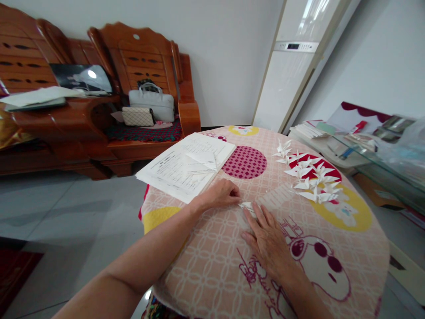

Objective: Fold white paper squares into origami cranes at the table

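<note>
A small folded piece of white paper [247,205] lies on the round table, between my two hands. My left hand [223,193] is closed, its fingers curled and its fingertips pinching the left end of the paper. Fingers stretched out, my right hand [267,237] rests flat with its fingertips on the paper's right side, covering part of it. Several white paper cranes [310,175] stand in a group at the right of the table. To the left, printed sheets [169,166] lie in a stack, with a few folded paper pieces [202,162] on top.
A pink patterned tablecloth [212,266] covers the table. On the right stands a glass-topped side table [392,166] with papers and plastic bags. Behind are wooden chairs [146,53] holding a grey handbag [152,104], and a tall white air conditioner [292,66].
</note>
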Demonstrator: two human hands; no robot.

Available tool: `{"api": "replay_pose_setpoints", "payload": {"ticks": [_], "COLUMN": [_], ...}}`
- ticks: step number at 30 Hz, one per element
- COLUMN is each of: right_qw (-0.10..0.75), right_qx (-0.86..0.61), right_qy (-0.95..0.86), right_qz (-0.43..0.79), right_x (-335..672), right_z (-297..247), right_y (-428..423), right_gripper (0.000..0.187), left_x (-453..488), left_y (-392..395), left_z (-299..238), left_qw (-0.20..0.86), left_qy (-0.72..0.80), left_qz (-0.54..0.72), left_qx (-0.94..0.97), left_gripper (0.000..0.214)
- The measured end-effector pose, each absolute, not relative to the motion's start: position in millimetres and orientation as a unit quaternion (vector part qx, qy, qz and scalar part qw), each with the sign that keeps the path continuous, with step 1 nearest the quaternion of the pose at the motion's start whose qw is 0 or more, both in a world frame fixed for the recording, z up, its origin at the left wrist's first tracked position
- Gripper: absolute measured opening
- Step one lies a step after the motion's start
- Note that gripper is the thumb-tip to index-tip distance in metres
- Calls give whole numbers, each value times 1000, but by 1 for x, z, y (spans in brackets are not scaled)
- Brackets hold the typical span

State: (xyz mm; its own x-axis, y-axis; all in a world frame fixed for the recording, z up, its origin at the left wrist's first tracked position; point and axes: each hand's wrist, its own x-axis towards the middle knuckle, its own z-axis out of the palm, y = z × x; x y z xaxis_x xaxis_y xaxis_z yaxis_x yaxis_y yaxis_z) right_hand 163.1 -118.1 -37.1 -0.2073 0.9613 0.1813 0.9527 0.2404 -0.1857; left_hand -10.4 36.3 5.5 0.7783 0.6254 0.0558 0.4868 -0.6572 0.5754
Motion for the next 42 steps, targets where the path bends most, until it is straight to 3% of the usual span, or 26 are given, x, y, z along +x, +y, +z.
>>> {"api": "replay_pose_setpoints", "payload": {"ticks": [10, 16, 27, 30, 34, 42], "right_qw": [134, 136, 131, 129, 128, 160], "right_qx": [-618, -619, -620, -620, -618, -614], "right_qy": [-774, -773, -773, -774, -776, -773], "right_qz": [11, 9, 10, 16, 18, 30], "right_x": [162, 162, 161, 161, 160, 164], "right_z": [-35, -37, -37, -35, -33, -37], "right_y": [-118, -118, -117, -117, -117, -119], "right_gripper": [54, 55, 55, 54, 54, 62], "left_x": [-3, 5, 12, -1, -16, -27], "left_y": [20, 8, -1, 4, 0, -12], "left_z": [5, 7, 15, 7, -1, -14], "left_qw": [13, -66, -38, 0, 69, 80], "left_qy": [219, 196, 262, 312, 272, 263], "left_qz": [46, 5, -6, 53, 116, 146], "left_qx": [974, 978, 964, 949, 953, 950], "left_gripper": [21, 17, 23, 21, 25, 26]}}
